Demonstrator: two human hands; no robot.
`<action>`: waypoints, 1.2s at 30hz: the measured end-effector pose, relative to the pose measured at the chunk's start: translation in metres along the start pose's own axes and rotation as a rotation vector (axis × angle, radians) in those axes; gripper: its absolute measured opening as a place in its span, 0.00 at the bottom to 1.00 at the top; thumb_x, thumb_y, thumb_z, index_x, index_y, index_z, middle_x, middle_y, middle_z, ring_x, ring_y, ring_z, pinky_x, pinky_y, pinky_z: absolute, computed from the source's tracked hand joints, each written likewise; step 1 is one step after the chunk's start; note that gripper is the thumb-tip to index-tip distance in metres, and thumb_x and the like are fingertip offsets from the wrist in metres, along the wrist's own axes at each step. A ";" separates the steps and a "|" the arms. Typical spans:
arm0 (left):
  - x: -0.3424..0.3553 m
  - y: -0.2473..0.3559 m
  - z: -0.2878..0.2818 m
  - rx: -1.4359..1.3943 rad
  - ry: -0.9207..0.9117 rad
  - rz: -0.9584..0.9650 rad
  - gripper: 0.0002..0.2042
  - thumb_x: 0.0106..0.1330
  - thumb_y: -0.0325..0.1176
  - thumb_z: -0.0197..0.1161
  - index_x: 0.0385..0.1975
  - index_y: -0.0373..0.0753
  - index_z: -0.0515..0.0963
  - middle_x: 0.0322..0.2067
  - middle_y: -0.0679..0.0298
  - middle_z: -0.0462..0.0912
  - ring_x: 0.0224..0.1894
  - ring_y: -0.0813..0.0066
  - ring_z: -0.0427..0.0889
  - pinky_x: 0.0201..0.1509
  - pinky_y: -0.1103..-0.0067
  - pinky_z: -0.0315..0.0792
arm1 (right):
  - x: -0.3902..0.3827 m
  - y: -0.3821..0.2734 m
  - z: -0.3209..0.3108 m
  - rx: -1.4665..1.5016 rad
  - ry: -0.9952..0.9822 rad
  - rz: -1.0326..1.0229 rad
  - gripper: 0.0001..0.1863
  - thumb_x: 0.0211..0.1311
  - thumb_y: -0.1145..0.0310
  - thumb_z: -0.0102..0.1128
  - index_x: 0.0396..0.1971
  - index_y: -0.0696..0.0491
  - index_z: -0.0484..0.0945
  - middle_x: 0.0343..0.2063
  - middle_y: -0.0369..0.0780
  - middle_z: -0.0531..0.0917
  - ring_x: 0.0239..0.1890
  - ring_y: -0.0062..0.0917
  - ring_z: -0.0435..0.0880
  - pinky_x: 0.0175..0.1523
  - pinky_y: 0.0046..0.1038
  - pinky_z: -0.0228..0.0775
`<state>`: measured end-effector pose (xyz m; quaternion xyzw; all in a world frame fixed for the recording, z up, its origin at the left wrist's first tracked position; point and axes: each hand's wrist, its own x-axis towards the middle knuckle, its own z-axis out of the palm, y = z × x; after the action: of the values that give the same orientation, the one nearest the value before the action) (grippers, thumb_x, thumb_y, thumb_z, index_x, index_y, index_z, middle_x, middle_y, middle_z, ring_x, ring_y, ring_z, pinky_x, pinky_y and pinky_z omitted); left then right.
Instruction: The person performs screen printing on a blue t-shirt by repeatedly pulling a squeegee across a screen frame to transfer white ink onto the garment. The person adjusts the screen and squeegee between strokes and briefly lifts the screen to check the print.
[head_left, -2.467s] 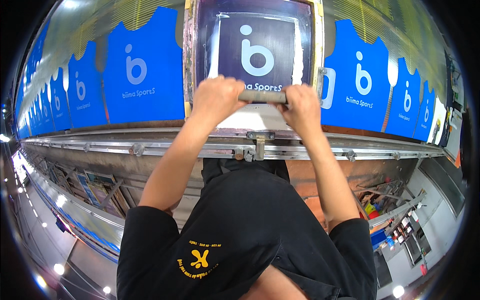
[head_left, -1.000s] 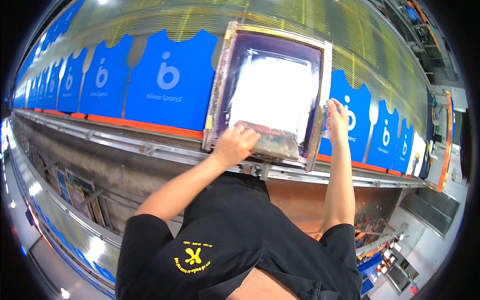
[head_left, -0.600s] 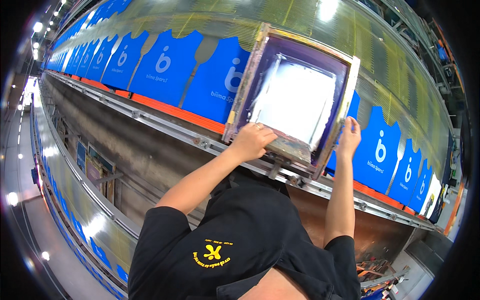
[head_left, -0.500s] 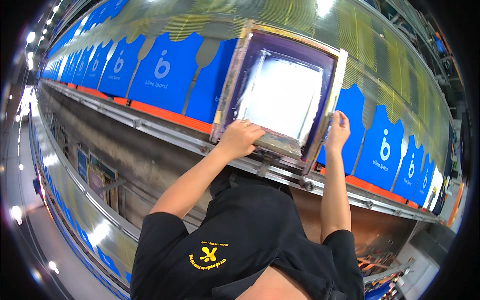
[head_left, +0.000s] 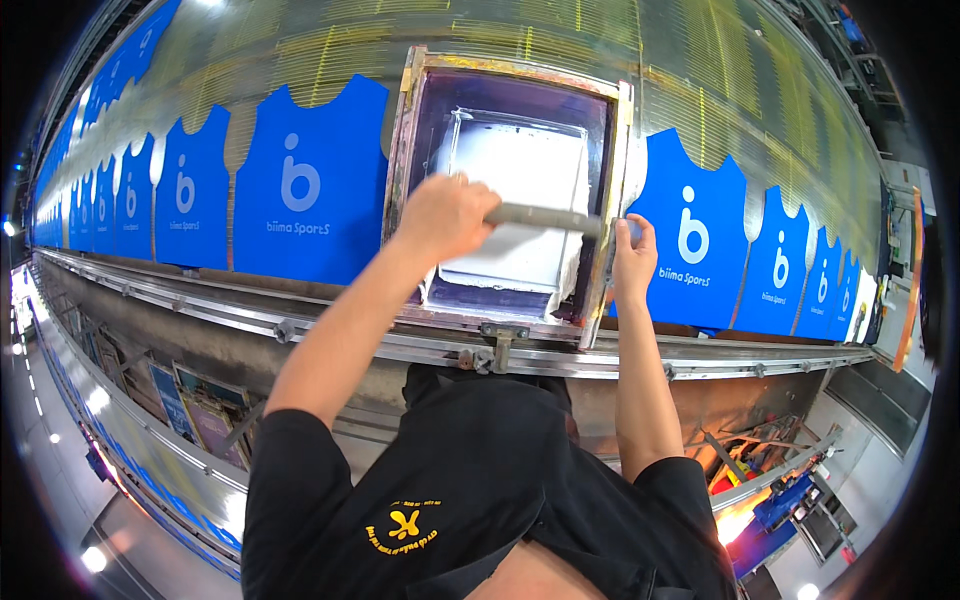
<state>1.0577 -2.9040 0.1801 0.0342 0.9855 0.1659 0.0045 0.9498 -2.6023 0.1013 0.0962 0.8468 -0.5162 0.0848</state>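
To the left of the screen frame (head_left: 520, 70), a row of blue cloth pieces (head_left: 330, 205) with pale emblems recedes from it, the nearest piece just beside the frame's left edge. Over the left part of the frame's opening is the left hand (head_left: 450, 215), knuckles up, its fingers curled closed around the left end of a squeegee (head_left: 545, 217). On the near side of the frame, a metal bracket (head_left: 503, 343) sits at its lower edge, beside a metal rail (head_left: 570, 365). The squeegee's bar runs out from the left hand's fingers across the frame, its right end reaching the frame's right side, close to the right thumb; white ink (head_left: 520, 165) covers much of the mesh inside the frame, on both the far and near sides of the bar. At the frame's right edge is the right hand (head_left: 636, 258), upright, fingers bent and thumb near the fingertips; whether they grip the frame or only touch it, I cannot tell. Right of the frame, more blue pieces (head_left: 690, 245) lie in a row, the nearest one partly behind the right hand
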 end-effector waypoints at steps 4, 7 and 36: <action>0.084 -0.043 -0.017 -0.007 0.000 0.023 0.10 0.61 0.44 0.72 0.35 0.47 0.88 0.34 0.64 0.89 0.41 0.57 0.88 0.45 0.60 0.80 | 0.003 0.005 0.002 -0.074 0.013 -0.048 0.14 0.73 0.60 0.69 0.52 0.49 0.82 0.25 0.27 0.73 0.25 0.11 0.65 0.29 0.22 0.58; 0.131 -0.067 -0.015 0.036 -0.054 0.016 0.13 0.62 0.47 0.72 0.37 0.46 0.88 0.36 0.62 0.89 0.43 0.56 0.89 0.45 0.59 0.81 | 0.001 0.008 0.001 -0.037 -0.008 0.036 0.17 0.73 0.59 0.70 0.54 0.51 0.81 0.27 0.29 0.74 0.28 0.13 0.68 0.33 0.23 0.62; -0.114 0.061 0.044 -0.018 -0.093 -0.104 0.20 0.49 0.31 0.76 0.45 0.43 0.86 0.40 0.66 0.88 0.45 0.63 0.88 0.46 0.66 0.79 | -0.130 -0.010 -0.005 -0.583 -0.383 -0.917 0.19 0.41 0.74 0.75 0.35 0.51 0.77 0.34 0.39 0.79 0.41 0.37 0.80 0.51 0.40 0.68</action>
<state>1.1761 -2.8400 0.1581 -0.0093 0.9832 0.1724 0.0594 1.0731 -2.6122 0.1432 -0.4032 0.8788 -0.2535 0.0274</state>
